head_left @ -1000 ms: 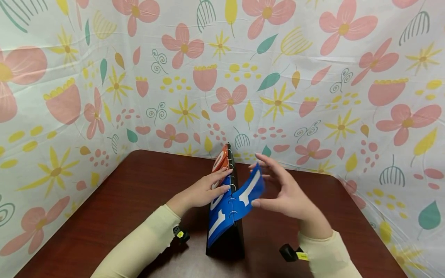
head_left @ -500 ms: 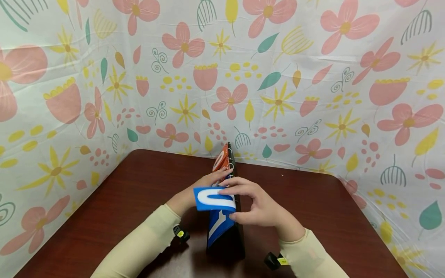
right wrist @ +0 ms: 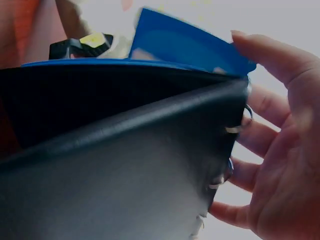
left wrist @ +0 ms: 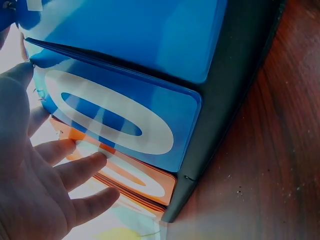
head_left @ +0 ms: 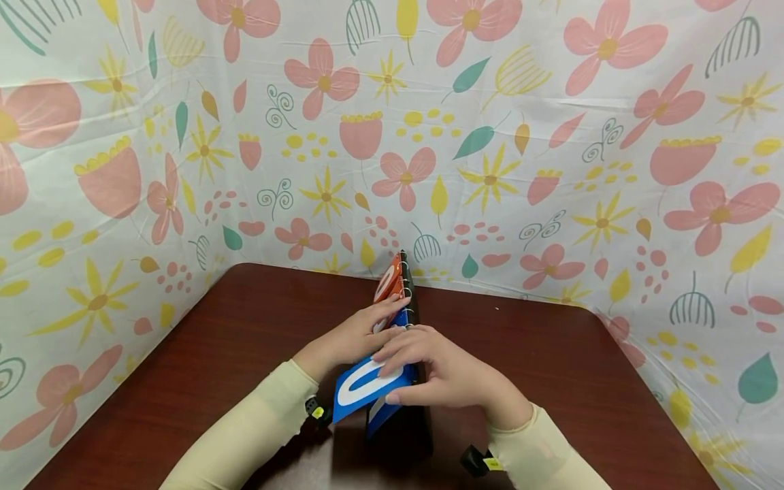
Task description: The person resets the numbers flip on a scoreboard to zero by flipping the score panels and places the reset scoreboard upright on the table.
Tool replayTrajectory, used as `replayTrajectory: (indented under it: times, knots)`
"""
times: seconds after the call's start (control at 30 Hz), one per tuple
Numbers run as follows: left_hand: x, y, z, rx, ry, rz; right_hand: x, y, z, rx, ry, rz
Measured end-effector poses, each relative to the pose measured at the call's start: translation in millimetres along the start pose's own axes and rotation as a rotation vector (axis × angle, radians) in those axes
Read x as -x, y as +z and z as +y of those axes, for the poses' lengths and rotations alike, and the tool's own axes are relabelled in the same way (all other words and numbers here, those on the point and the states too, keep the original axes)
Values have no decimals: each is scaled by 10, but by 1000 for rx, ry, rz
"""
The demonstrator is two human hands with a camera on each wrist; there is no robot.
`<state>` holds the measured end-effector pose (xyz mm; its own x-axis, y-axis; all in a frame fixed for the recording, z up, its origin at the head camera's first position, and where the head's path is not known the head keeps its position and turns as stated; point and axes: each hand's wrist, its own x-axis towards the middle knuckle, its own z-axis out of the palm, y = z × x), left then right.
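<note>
A tabletop flip scoreboard with a black tent-shaped stand (head_left: 419, 429) holds ring-bound number cards. My left hand (head_left: 352, 340) rests along its ridge, fingers spread over the cards and rings. In the left wrist view, those fingers lie by a blue 0 card (left wrist: 187, 117) and an orange 0 card (left wrist: 167, 185). At the near end, another blue 0 card (head_left: 361, 388) stands tilted off the board over a blue card below. My right hand (head_left: 450, 374) is on it, fingertips over its face and thumb at its edge. The right wrist view shows its plain blue back (right wrist: 175, 40).
The scoreboard stands on a dark red-brown wooden table (head_left: 275, 306). A floral curtain (head_left: 490, 136) hangs behind and at the sides. Black wrist cameras (head_left: 474, 461) sit under both sleeves.
My right hand has moved from the right side over the ridge, turning a blue card over to the left; its 0 now faces up and slopes lower. The left hand has stayed put.
</note>
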<state>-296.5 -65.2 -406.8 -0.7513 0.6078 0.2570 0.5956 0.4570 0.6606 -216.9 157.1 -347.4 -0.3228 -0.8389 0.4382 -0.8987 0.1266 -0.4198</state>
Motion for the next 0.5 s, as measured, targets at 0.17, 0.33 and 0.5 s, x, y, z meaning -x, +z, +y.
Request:
replayTrajectory:
  times: [0.17, 0.33, 0.5]
  knots:
    - [-3, 9, 16, -26, 2, -1, -25, 64, -115, 192, 141, -143]
    - [1, 9, 29, -30, 0, -1, -36, 159, -169, 344, 197, -228]
    - [-2, 10, 24, -28, 1, -7, 7, 96, -147, 209, 151, -205]
